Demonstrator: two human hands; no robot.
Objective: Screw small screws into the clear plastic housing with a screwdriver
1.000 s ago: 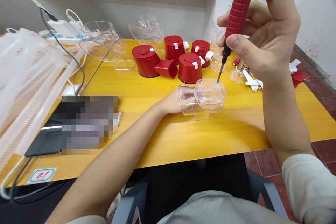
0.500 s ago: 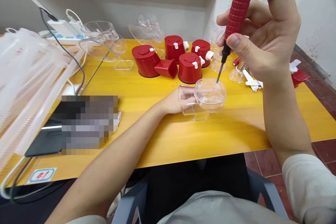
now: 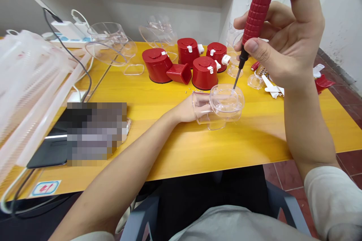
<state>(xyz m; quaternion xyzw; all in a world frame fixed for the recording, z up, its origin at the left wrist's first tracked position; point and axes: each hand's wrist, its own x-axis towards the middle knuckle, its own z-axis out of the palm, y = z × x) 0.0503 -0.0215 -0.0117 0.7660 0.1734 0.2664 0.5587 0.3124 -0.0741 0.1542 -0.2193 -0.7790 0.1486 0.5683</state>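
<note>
- Resting on the yellow table [image 3: 169,147], the clear plastic cup [image 3: 223,107] sits straight ahead of me, mouth up.
- My left hand [image 3: 187,111] grips its left side, pinning it down.
- My right hand [image 3: 285,34], raised well above, is clamped on the screwdriver [image 3: 256,15]. Its shaft slants down and left, tip at the cup's far rim.
- Red pots [image 3: 204,72] stand just behind.
</note>
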